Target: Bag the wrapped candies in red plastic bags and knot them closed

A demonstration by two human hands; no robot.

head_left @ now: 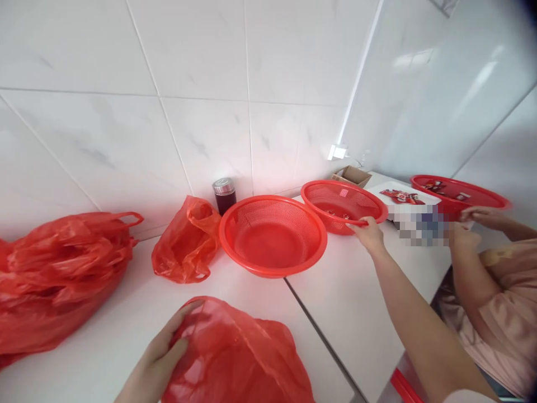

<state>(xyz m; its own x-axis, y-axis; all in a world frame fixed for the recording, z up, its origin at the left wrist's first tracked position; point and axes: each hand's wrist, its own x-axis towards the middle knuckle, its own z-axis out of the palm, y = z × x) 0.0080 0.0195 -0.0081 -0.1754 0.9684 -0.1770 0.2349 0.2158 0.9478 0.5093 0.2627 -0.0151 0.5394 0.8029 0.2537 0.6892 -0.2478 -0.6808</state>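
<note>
My left hand (165, 350) is closed on the edge of a red plastic bag (247, 358) in the lower middle, its fingertips partly covered by the thin film. My right arm stretches forward, and my right hand (369, 234) grips the near rim of a red plastic colander (364, 196), which has a few small wrapped pieces inside. Left of that colander stands another red colander (272, 246) with nothing visible in it. A crumpled red plastic bag (180, 246) lies just beside it.
A large full red bag (62, 280) fills the table's left. Against the wall stand a dark jar with a silver lid (224, 193) and a cardboard box (352, 175). At right, red packets (403, 196) lie on a white tray, and a co-worker (495, 296) sits by another red basin (470, 187).
</note>
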